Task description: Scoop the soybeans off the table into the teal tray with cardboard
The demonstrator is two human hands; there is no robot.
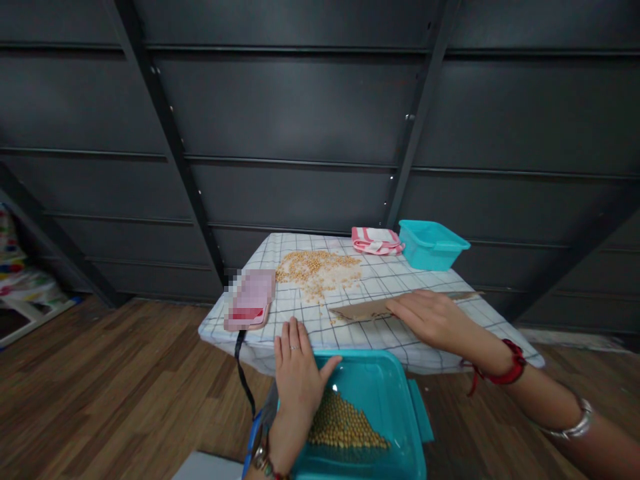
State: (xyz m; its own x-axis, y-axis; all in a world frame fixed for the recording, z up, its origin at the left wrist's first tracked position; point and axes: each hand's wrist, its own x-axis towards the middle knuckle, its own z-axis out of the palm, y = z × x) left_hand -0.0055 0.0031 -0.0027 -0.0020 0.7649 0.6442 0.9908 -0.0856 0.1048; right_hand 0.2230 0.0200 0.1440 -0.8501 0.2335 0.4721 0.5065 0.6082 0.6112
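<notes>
My left hand [299, 368] grips the near left rim of a teal plastic tub [395, 380], held below the table's front edge, thumb inside. A heap of yellow beans [345, 423] lies in the tub. My right hand [434, 317] lies flat, fingers stretched, on a brown cardboard strip [360, 310] that rests on the checked tablecloth [295, 313]. More yellow beans [315, 267] are scattered farther back on the cloth.
A second teal tub [431, 244] and a folded pink-and-white cloth [376, 241] sit at the table's far edge. A pink device [250, 300] with a black strap lies at the left edge. Dark metal wall behind, wooden floor around.
</notes>
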